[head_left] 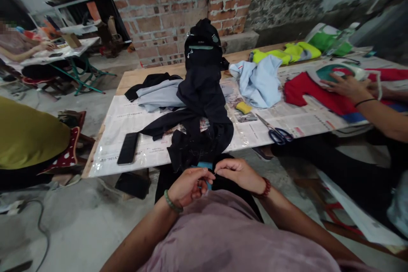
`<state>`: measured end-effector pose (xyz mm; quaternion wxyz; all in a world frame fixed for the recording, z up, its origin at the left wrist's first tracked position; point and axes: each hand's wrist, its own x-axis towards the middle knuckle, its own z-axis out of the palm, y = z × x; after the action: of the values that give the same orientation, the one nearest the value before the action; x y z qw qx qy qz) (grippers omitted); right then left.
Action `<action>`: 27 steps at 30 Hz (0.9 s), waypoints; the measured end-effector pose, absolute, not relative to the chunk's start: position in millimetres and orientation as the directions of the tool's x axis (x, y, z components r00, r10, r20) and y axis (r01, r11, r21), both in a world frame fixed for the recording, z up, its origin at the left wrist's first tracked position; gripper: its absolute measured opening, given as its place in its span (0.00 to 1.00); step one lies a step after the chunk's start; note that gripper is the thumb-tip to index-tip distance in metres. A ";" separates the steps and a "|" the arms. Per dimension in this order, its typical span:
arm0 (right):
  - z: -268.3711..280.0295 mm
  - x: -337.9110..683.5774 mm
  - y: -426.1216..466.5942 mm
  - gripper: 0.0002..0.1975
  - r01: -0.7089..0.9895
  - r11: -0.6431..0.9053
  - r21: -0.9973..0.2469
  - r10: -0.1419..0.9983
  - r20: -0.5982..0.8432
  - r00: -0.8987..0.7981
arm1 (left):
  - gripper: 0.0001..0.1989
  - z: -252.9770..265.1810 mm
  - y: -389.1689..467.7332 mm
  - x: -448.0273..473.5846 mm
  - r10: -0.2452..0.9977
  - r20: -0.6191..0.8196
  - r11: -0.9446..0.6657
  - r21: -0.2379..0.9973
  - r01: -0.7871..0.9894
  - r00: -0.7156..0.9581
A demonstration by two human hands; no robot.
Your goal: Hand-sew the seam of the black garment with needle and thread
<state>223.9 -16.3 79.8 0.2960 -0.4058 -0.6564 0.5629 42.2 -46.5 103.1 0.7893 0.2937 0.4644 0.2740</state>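
Observation:
My left hand (190, 183), with a green bead bracelet at the wrist, is closed in a pinch above my lap. Close in front of its fingertips, my right hand (239, 173) pinches a thin, needle-like thing (216, 174); its exact kind is too small to make out. What the left fingers hold, if anything, is hidden. A piece of blue fabric (204, 165) shows behind and below the fingers. Just beyond the hands, dark cloth (204, 136) with loose light threads lies crumpled over the table's near edge.
The newspaper-covered table (153, 157) holds a phone (128, 148), scissors (276, 132), a yellow sponge (243, 107), light blue cloth (258, 80) and a black backpack (204, 46). At right, a co-worker's hand (347, 85) rests on an iron (334, 72) over red cloth (298, 89). Another person sits left.

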 end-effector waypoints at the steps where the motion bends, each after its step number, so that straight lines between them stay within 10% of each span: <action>1: 78.6 224.3 -15.9 0.10 0.206 0.036 -0.978 0.866 -0.072 -0.494 | 0.17 103.1 -46.3 42.0 0.701 -0.576 0.683 0.712 -0.163 0.420; 22: 57.2 197.3 -30.2 0.12 -0.072 -0.282 -0.957 0.915 -0.246 -0.321 | 0.14 81.6 -46.5 52.4 0.836 -0.487 0.548 0.709 -0.445 0.253; 27: 56.4 189.7 -34.1 0.10 0.022 -0.129 -0.991 0.957 -0.130 -0.259 | 0.10 73.9 -44.3 52.0 0.989 -0.134 0.134 0.991 -0.005 -0.059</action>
<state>189.7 -34.1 56.4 0.3951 -0.4628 -0.5285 0.5919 52.0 -44.3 73.9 0.5176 0.4503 0.5467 0.4801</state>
